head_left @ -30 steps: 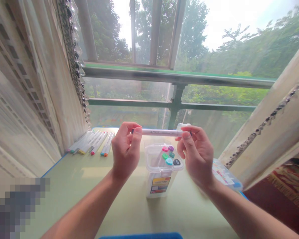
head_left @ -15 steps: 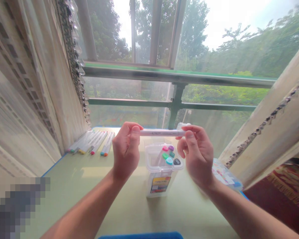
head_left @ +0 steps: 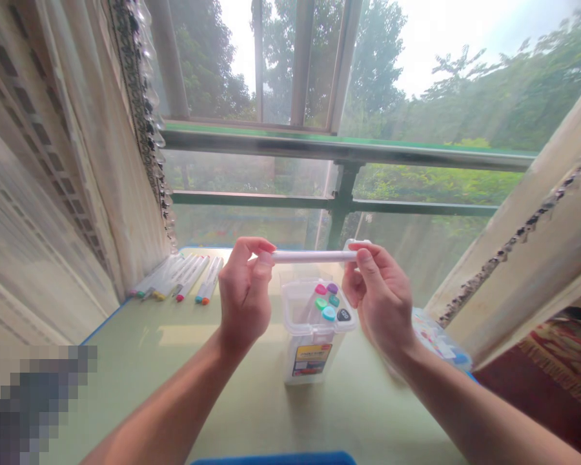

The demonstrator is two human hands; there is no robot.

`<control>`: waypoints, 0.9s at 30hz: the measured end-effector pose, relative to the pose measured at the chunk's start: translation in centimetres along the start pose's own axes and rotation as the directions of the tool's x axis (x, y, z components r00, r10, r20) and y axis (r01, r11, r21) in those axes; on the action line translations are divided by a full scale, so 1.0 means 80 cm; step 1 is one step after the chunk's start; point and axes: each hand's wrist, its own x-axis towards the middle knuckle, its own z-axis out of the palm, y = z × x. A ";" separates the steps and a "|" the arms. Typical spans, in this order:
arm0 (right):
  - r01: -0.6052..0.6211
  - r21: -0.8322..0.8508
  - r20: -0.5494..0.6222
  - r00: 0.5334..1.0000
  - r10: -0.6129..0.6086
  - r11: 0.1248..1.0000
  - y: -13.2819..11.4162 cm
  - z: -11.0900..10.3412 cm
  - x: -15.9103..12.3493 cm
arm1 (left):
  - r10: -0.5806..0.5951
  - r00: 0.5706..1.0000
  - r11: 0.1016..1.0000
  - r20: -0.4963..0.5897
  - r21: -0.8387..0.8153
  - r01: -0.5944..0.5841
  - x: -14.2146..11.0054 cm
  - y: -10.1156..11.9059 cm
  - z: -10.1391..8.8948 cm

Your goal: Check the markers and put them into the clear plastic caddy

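A white marker [head_left: 314, 257] is held level above the table, one end in each hand. My left hand [head_left: 246, 287] pinches its left end between thumb and fingers. At the other end, my right hand [head_left: 380, 290] grips it the same way; both tips are hidden by fingers. Below the marker stands a clear plastic box [head_left: 297, 355] with a yellow-and-dark label. Several markers [head_left: 328, 312] stand upright along its right side, their caps pink, purple, green, teal, light blue and black.
Several white markers [head_left: 188, 278] lie side by side at the table's back left. A clear case with a printed picture [head_left: 438, 339] sits at the right edge. A blue object [head_left: 275, 459] shows at the front edge of the table [head_left: 174, 387]. Curtains flank the window behind.
The marker has turned about its long axis, so its printed text no longer shows. My right hand has shifted slightly left.
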 end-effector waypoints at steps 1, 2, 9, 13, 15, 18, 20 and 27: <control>0.004 0.001 -0.003 1.000 -0.004 1.000 0.000 0.000 0.000 | 0.004 1.000 1.000 -0.002 0.004 -0.004 0.000 0.000 0.000; 0.011 -0.001 -0.006 1.000 -0.011 1.000 0.000 0.000 0.000 | 0.007 1.000 1.000 -0.001 0.005 -0.007 0.000 0.000 0.000; 0.070 -0.014 -0.018 0.997 -0.070 0.997 -0.001 0.000 -0.004 | -0.024 0.999 0.999 0.030 -0.028 0.024 0.001 -0.001 0.001; 0.079 -0.019 -0.013 0.997 -0.079 0.997 -0.002 0.000 -0.005 | -0.026 0.999 0.998 0.039 -0.059 0.028 0.000 0.001 0.000; 0.083 -0.023 -0.011 0.996 -0.084 0.996 -0.002 0.000 -0.006 | -0.029 0.998 0.995 0.048 -0.094 0.033 -0.001 0.001 -0.001; 0.103 -0.041 -0.002 0.995 -0.103 0.994 -0.001 0.000 -0.006 | -0.028 0.998 0.996 0.049 -0.086 0.032 -0.001 0.001 -0.001; 0.124 -0.075 0.009 0.992 -0.124 0.989 -0.002 0.001 -0.006 | -0.028 0.998 0.999 0.054 -0.043 0.031 0.000 0.002 0.000; 0.161 -0.162 0.046 0.987 -0.156 0.974 -0.004 0.003 -0.007 | 0.009 0.998 0.998 0.065 0.058 -0.013 0.002 0.004 0.001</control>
